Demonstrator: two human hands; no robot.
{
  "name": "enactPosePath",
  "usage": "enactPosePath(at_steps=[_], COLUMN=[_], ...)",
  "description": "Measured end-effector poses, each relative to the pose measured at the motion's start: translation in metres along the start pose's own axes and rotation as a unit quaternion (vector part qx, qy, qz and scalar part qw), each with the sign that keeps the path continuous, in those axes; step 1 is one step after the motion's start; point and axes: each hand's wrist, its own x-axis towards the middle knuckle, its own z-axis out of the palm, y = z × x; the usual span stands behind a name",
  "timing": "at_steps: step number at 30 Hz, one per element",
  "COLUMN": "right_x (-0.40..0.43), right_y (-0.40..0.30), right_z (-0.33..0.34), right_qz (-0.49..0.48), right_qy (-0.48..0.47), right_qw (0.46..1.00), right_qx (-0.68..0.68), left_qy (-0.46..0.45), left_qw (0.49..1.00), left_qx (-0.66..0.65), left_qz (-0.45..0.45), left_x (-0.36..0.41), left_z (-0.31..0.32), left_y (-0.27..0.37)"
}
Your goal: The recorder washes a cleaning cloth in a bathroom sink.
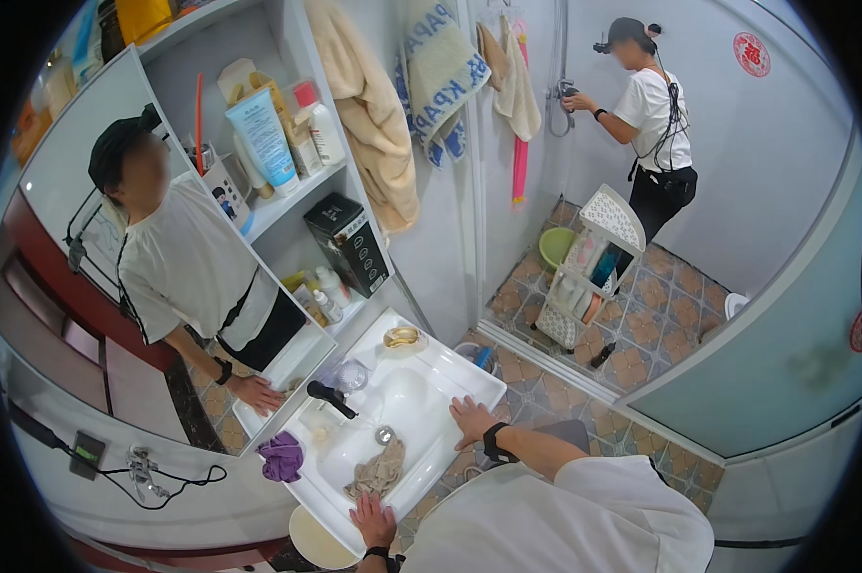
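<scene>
My left hand [373, 521] lies on the front rim of the white washbasin [449, 451], its fingertips beside or just touching a wet brown cloth [377, 470] in the bowl. My right hand [472, 422] rests with spread fingers on the basin's rim near the right corner and holds nothing. A black faucet [332, 398] stands at the back of the bowl, over a metal drain [384, 435]. At the basin's left edge hangs a crumpled purple cloth [281, 457]. A clear ribbed glass or jar [351, 376] and a dish with golden things [402, 337] stand along the back rim.
A mirror cabinet [295, 190] with tubes, bottles and a black box [350, 243] is above the basin. Towels [438, 86] hang beside it. In the shower area, a co-worker [653, 114] reaches to the shower fitting behind a wheeled rack [588, 265]. A pale bucket [320, 541] stands under the basin's left side.
</scene>
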Motion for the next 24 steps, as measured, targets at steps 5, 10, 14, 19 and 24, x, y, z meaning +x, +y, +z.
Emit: enactPosePath(at_steps=[5,10,14,19,24], right_x=[0.0,0.001,0.005,0.005,0.005], right_y=[0.001,-0.001,0.0,-0.001,-0.001], right_z=[-0.001,0.002,0.008,0.008,0.006], right_qz=[0.004,0.003,0.02,0.018,0.021], right_qy=[-0.006,-0.011,-0.013,-0.014,-0.022], right_qw=[1.0,1.0,1.0,1.0,1.0], right_qx=[0.008,0.01,-0.006,0.013,0.007], left_qy=[-0.002,0.0,0.001,0.005,0.016], left_qw=[1.0,1.0,1.0,1.0,1.0], left_qx=[-0.003,-0.003,-0.009,0.0,-0.004], left_qz=[0.003,0.001,-0.002,0.002,0.007], left_x=[0.0,-0.001,-0.001,-0.001,-0.001], left_z=[-0.004,-0.003,-0.004,-0.001,-0.004], left_y=[0.003,0.001,0.002,-0.001,0.003])
